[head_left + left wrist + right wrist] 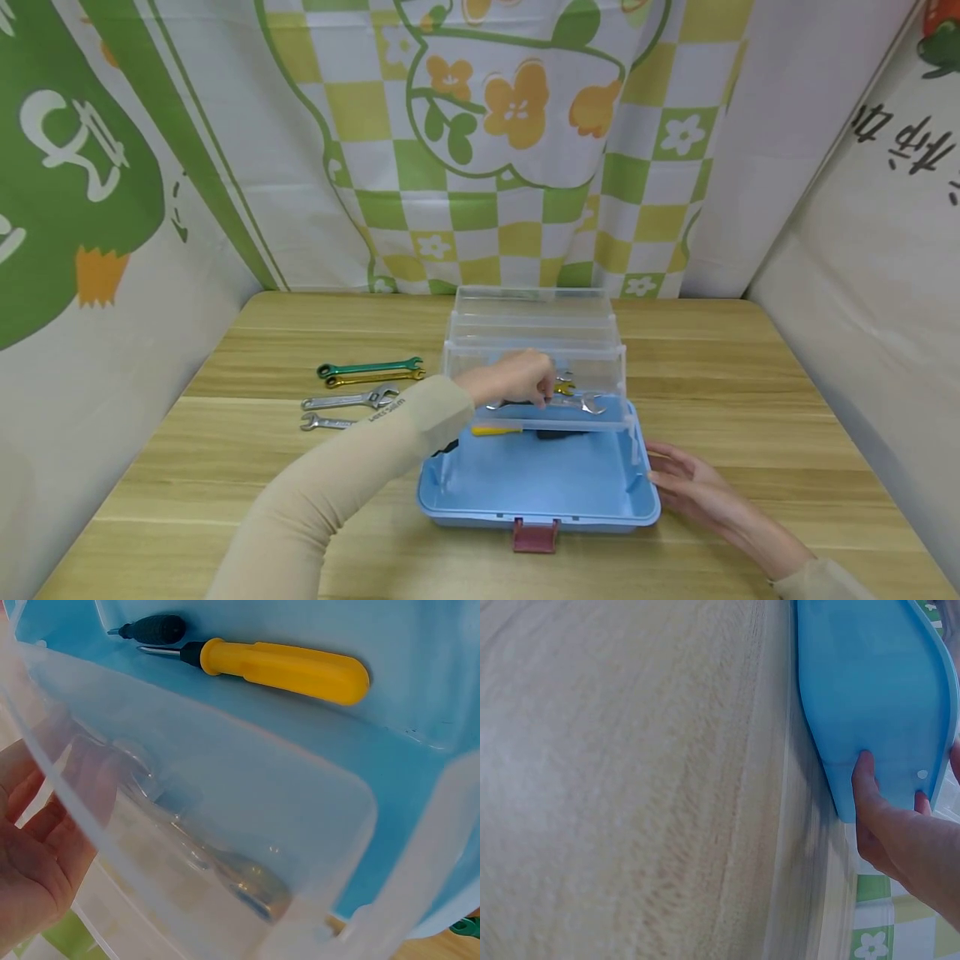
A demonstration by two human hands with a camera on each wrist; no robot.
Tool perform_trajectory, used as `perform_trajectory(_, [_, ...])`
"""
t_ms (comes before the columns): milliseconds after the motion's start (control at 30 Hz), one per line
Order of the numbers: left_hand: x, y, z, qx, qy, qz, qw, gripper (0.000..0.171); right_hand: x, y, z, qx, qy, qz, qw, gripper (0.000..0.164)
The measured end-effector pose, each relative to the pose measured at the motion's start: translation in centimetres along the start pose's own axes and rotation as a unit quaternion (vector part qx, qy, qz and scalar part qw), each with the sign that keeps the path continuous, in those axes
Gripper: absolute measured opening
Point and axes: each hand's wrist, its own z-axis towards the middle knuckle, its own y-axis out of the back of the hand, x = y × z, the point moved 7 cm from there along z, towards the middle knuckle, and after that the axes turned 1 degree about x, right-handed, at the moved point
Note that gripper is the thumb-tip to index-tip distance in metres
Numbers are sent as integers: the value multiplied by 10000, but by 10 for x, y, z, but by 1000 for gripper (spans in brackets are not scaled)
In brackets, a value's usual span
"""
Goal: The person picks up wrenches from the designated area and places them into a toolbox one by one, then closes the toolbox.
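Note:
A blue toolbox [540, 483] stands with its clear stepped trays [534, 329] raised at the back. My left hand [517, 377] reaches down into the lowest clear tray, its fingertips pinching a silver wrench [588, 404]. Through the cloudy tray wall in the left wrist view, the fingers reach one end of the wrench [202, 847]. A gold wrench [564, 388] lies behind it. My right hand [697, 492] holds the toolbox by its right side, fingers against the outer wall [877, 712] and thumb at the rim.
Left of the toolbox lie a green wrench [371, 367], a gold wrench [375, 379], an adjustable wrench [348, 400] and a small silver wrench [326, 422]. Inside the base sit a yellow-handled screwdriver [292, 671] and a black-handled one [157, 630]. A maroon latch [535, 537] hangs in front.

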Motion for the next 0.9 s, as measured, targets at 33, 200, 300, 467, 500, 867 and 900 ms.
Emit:
perform_trajectory(33, [0,0,0,17,3,-9,10000,8,0,0,0,3,-7,9,10000,66])
perform_trajectory(200, [0,1,-2,41,-112,-24,9999,8,-1,0,0,3,-9,34,10000,67])
perform_trajectory(300, [0,3,-5,16,-252,-118,9996,10,-2,0,1,-8,-8,26,10000,67])
perform_trajectory(467, [4,6,-13,-48,-373,-476,9982,11,-2,0,0,-3,-27,-4,10000,67])
perform_trajectory(500, [5,7,-15,-75,-379,-556,9977,12,-2,0,0,-9,-29,-8,10000,67])
perform_trajectory(867, [16,16,-38,-382,-615,-1150,9907,17,-1,0,0,-39,1,18,10000,66])
perform_trajectory(900, [17,17,-40,-427,-651,-1172,9901,17,-1,0,0,-46,0,17,10000,66])
